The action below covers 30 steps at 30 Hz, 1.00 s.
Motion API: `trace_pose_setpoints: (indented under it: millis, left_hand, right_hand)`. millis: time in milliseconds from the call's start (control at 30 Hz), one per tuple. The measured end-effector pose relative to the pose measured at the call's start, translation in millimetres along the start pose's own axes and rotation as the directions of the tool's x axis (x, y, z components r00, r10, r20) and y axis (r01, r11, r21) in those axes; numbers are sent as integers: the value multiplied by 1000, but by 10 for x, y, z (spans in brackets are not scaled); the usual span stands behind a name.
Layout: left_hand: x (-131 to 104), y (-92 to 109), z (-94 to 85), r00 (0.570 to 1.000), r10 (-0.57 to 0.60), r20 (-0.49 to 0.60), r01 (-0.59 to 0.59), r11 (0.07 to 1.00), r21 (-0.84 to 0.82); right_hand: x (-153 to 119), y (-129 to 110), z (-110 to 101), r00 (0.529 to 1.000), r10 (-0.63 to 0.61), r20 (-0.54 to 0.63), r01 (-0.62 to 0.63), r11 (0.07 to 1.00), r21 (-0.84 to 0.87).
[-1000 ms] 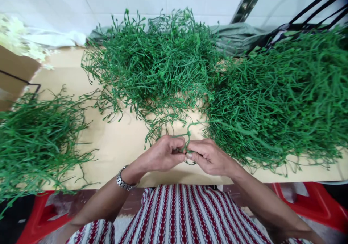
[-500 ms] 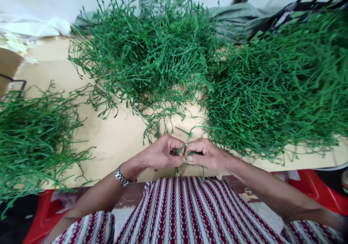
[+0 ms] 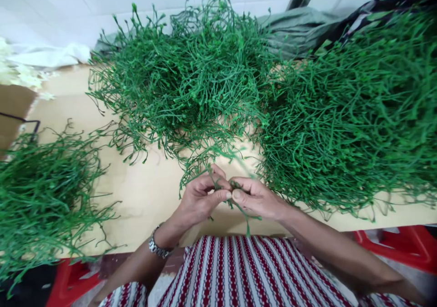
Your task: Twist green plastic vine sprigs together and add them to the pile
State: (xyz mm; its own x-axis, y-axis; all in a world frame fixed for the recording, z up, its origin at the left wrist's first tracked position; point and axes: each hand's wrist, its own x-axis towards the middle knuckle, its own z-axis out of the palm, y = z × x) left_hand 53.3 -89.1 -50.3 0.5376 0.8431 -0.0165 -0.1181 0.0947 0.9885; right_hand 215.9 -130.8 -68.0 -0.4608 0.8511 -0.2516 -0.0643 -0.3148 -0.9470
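Note:
My left hand (image 3: 205, 193) and my right hand (image 3: 256, 196) meet thumb to thumb above the table's front part. Both are closed in a pinch on thin green plastic-looking stems (image 3: 243, 212), which poke out above and below the fingers. One stem stands up over the left fingers; another, blurred, rises behind the right hand. The exact joint between the stems is hidden by my fingertips. Just beyond the hands, loose stems trail from a large middle pile of green stems (image 3: 184, 79). A silver watch circles my left wrist.
A dense pile of stems (image 3: 348, 129) covers the right side, and a smaller heap (image 3: 44, 188) lies at the left. Behind them are a grey-green cloth (image 3: 297, 31) and a white cloth (image 3: 54, 54). Red stools (image 3: 399, 248) stand below the table's front edge.
My left fingers have opened out somewhat and the stems have turned, now sticking up over the left hand and hanging lower right. The camera view has tilted slightly upward.

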Motion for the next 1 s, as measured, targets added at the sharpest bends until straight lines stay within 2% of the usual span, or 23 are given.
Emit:
trace_pose_setpoints:
  millis: [67,200,267,367,500,600,733,1000]
  left_hand:
    - [-16,-18,-2,999,-35,17,35,999,-32]
    - [-34,-46,0,988,-126,87,143,963,-229]
    - [-39,-52,25,988,-147,46,154,929,-336]
    - [-48,-42,78,980,-195,-26,159,861,-484]
    - [-60,-4,117,966,-260,-2,207,775,-597]
    - [-57,35,115,957,-286,46,249,733,-633]
    - [-48,72,105,951,-299,79,281,730,-623]
    - [-68,-21,109,915,-386,114,379,729,-571]
  right_hand:
    - [-22,7,2,1000,3,-2,-3,1000,-18]
    - [-47,-25,21,999,-44,21,44,999,8]
    - [-53,-49,42,997,-75,6,75,997,-17]
    - [-63,-77,70,994,-98,-50,90,985,-149]
    - [-70,-108,87,987,-152,-43,136,957,-255]
    - [-62,-146,82,979,-205,2,197,941,-274]
    - [-41,-205,51,972,-224,73,235,937,-259]
    - [-66,-115,59,990,-79,113,96,984,-150]
